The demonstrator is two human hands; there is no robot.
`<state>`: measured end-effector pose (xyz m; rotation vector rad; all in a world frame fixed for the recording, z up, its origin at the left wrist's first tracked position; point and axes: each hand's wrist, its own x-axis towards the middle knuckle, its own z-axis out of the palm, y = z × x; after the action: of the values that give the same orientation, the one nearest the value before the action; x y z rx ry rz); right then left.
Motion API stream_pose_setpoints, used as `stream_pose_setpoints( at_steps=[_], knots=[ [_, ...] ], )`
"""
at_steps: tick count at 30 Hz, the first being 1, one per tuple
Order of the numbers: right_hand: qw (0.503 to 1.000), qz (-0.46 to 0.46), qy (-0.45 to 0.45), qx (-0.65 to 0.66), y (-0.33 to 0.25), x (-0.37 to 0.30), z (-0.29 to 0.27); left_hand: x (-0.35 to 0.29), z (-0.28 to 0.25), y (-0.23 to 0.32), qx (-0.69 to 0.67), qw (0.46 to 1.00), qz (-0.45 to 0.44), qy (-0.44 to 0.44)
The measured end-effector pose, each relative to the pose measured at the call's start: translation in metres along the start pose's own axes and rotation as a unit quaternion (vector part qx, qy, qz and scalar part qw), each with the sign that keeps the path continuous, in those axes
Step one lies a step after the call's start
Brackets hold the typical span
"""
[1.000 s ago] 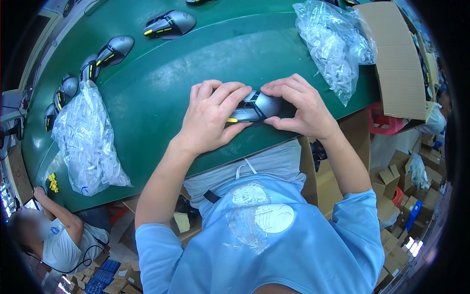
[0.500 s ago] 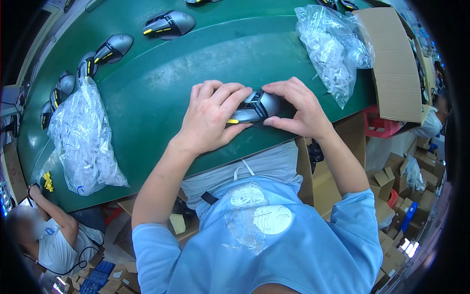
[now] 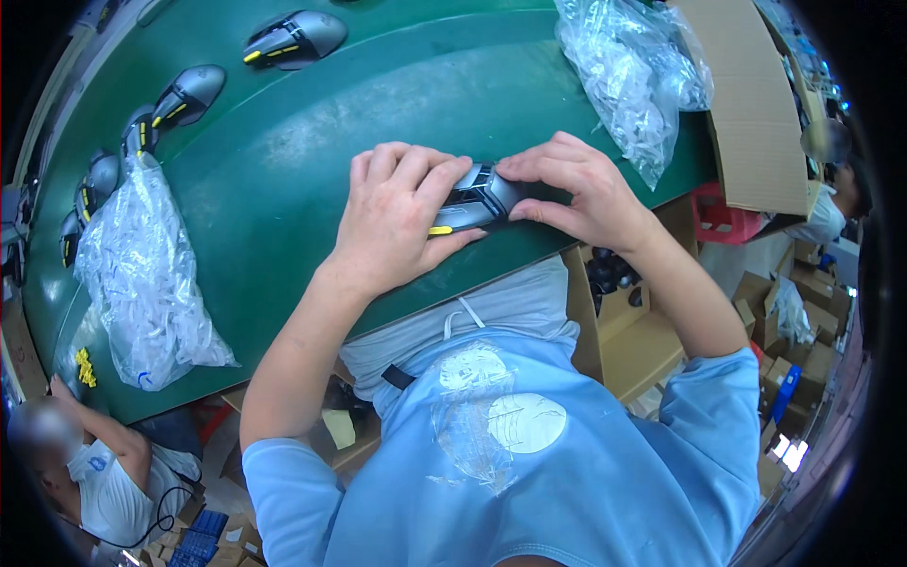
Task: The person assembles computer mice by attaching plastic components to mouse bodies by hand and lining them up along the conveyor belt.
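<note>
A grey and black computer mouse with a yellow side strip lies on the green table, near its front edge. My left hand wraps over the mouse's left end, hiding that part of it. At the rounded grey end, my right hand grips with thumb and fingers on opposite sides. Both hands are closed on the same mouse.
Several similar mice lie in a curve along the table's far left. A clear bag of white parts is at left, another plastic bag at right beside a cardboard box. A co-worker sits at lower left, near yellow pieces.
The whole view has shifted slightly, with the table's contents appearing further left. Both hands keep hold of the mouse, and my right elbow has swung outward a little.
</note>
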<state>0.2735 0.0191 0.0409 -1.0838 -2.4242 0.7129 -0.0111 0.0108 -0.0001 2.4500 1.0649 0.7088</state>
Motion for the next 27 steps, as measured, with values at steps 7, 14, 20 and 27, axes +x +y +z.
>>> stream_pose_setpoints(
  at_steps=[7,14,20,27],
  knots=[
    [0.999,-0.009,-0.048,-0.013,0.004,0.009,-0.006,0.004,0.009,0.007,0.027,1.0,-0.008,-0.014],
    [1.0,-0.006,-0.008,-0.016,0.002,0.007,0.008,0.005,0.016,0.008,0.011,1.0,-0.018,0.023],
    [0.996,-0.021,0.044,-0.074,0.0,0.005,0.005,0.004,0.017,0.017,0.015,0.997,-0.033,0.061],
    [0.937,0.254,-0.216,0.102,-0.005,0.051,-0.02,0.004,0.02,0.014,0.016,0.997,-0.033,0.067]
  ],
)
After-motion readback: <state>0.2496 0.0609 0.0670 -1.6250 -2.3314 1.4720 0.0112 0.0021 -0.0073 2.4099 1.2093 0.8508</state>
